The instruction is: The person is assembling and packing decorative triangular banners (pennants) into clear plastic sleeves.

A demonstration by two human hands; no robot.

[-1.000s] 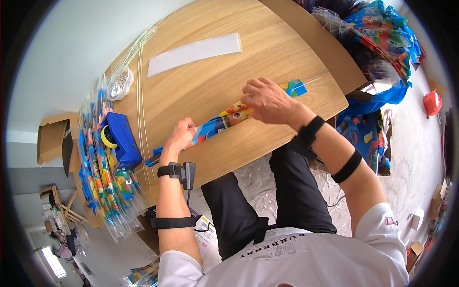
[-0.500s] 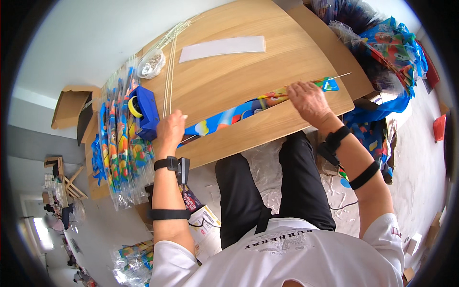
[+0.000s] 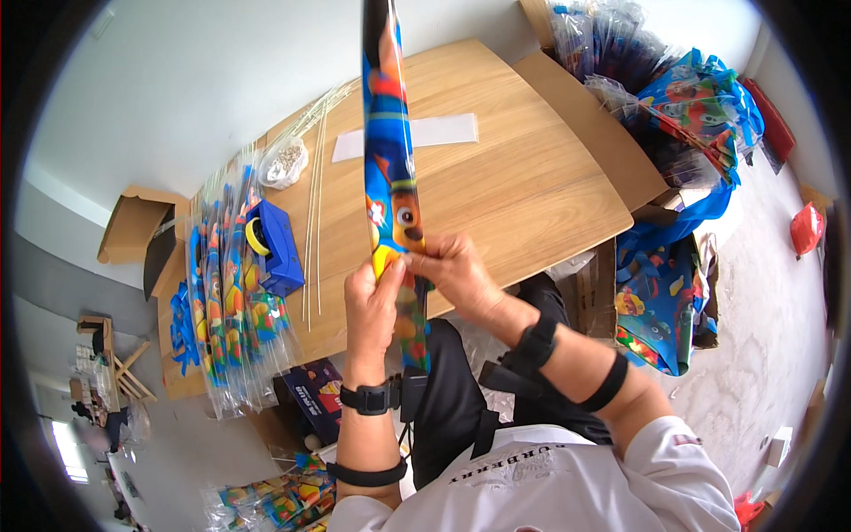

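A long roll of glossy sheet (image 3: 387,142), printed in blue, red and yellow with cartoon figures, stands nearly upright in front of me. Its top runs out of the picture, and its lower end hangs past the table's near edge over my leg. My left hand (image 3: 370,306) is closed on its left side, thumb pressed on a yellow patch. Close beside it, my right hand (image 3: 456,273) pinches the right edge between thumb and fingers. On the wooden table (image 3: 532,195) behind lies a white flat strip (image 3: 448,130), partly hidden by the roll.
Left on the table are a blue tape dispenser (image 3: 282,253), a clear tub of small pieces (image 3: 285,164), thin pale rods (image 3: 315,213) and bagged colourful rolls (image 3: 232,301). A cardboard box (image 3: 654,301) of printed sheets stands right; more bagged goods (image 3: 700,97) lie behind.
The roll has gone from lying along the table's front edge to standing upright in the air. My hands, formerly far apart near its ends, have come together at its lower part.
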